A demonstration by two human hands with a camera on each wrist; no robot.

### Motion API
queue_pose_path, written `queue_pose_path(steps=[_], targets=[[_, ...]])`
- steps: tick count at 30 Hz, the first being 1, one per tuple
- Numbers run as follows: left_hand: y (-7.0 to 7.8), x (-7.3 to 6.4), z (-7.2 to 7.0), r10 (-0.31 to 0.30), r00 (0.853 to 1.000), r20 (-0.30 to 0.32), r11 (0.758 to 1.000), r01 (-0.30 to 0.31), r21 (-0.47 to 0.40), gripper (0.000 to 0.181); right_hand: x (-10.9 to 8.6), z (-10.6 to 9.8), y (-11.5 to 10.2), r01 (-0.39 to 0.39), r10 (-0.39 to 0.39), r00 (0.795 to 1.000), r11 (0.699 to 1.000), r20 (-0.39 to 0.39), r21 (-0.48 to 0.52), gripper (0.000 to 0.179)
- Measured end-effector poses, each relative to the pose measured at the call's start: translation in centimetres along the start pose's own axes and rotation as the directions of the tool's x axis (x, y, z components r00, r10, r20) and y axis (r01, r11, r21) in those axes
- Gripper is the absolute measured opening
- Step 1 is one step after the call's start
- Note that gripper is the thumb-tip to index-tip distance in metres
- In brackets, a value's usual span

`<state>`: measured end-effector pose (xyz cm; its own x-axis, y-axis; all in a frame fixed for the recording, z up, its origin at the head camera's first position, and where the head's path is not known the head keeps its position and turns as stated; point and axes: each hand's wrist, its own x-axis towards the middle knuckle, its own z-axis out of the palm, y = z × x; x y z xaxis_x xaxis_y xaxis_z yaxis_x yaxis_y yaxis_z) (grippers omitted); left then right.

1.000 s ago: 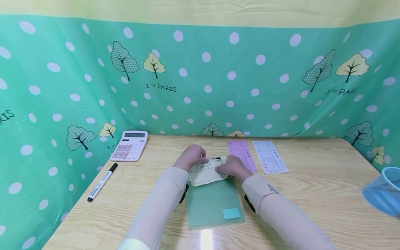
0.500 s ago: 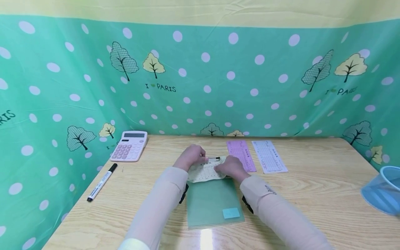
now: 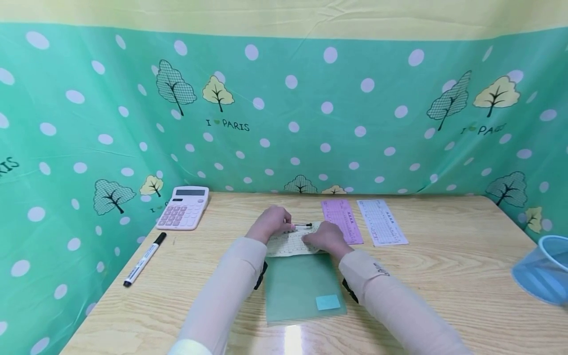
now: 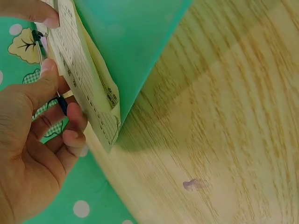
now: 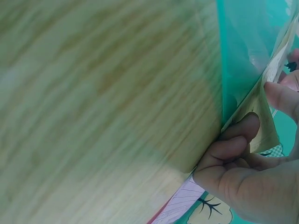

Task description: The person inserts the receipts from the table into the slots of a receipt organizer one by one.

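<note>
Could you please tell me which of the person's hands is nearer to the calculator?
The left. The left hand is to the right of the calculator; the right hand is farther right, holding the cream paper.

On our table [image 3: 443, 286] we see a calculator [image 3: 184, 208] at back left, a marker [image 3: 145, 260] before it, a folder [image 3: 303, 288] centrally with a form [image 3: 288, 245] at its far end, two slips [image 3: 341, 220] behind right, and a container [image 3: 542, 271] far right.
</note>
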<state>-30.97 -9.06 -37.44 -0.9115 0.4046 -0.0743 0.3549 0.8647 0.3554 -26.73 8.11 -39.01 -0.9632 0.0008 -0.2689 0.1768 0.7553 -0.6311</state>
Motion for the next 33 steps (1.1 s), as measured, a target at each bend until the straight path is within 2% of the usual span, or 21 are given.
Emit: queue_pose_path(steps=[12, 19, 28, 33], targets=[[0.06, -0.08, 0.01, -0.002, 1.000, 0.003, 1.000, 0.002, 0.020, 0.019, -0.03, 0.03, -0.02, -0.007, 0.007, 1.000, 1.000, 0.002, 0.002, 0.036], [0.03, -0.25, 0.35, 0.006, 1.000, -0.019, 1.000, -0.005, 0.023, 0.019, 0.12, -0.07, 0.16, 0.007, -0.007, 1.000, 1.000, 0.005, 0.002, 0.034], [0.21, -0.50, 0.66, -0.016, 0.999, -0.041, 1.000, 0.015, -0.006, 0.021, 0.42, -0.12, 0.32, 0.010, -0.010, 1.000, 1.000, 0.008, 0.010, 0.031], [0.38, -0.68, 0.55, -0.053, 0.998, -0.024, 0.998, 0.052, -0.038, 0.021, 0.17, 0.03, 0.26, 0.005, -0.006, 1.000, 1.000, 0.007, 0.018, 0.031]])
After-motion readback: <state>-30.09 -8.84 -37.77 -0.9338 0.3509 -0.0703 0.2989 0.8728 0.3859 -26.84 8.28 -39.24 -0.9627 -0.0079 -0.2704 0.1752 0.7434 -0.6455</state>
